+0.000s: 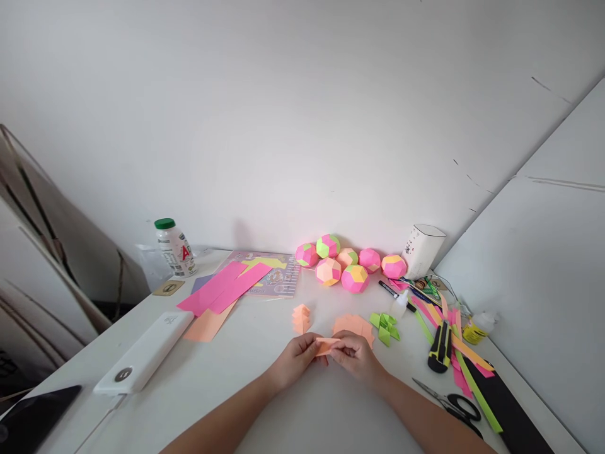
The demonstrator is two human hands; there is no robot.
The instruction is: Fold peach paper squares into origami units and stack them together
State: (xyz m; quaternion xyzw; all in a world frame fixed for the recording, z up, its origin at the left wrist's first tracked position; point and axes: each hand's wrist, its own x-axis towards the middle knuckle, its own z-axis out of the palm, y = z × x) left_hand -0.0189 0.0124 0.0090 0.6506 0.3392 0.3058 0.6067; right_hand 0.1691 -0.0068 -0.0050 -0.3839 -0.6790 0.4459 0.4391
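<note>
Between the fingertips of both hands is a small folded piece of peach paper (pixel 326 346). My left hand (pixel 297 358) pinches its left end, and my right hand (pixel 357 356) pinches the right end, above the white table (pixel 302 416). Just beyond my right hand lie flat peach paper pieces (pixel 352 323), partly hidden by the fingers. A small stack of folded peach units (pixel 301 318) sits beyond my left hand. Folded green paper units (pixel 385 328) lie to the right of the peach pieces.
Several multicoloured paper balls (pixel 354 277) stand along the wall. At right are a box cutter (pixel 440 347), scissors (pixel 451 403), paper strips (pixel 466 353) and a glue bottle (pixel 479 326). Pink sheets (pixel 227 290), a white power bank (pixel 146 353) and a green-capped bottle (pixel 174 249) occupy the left.
</note>
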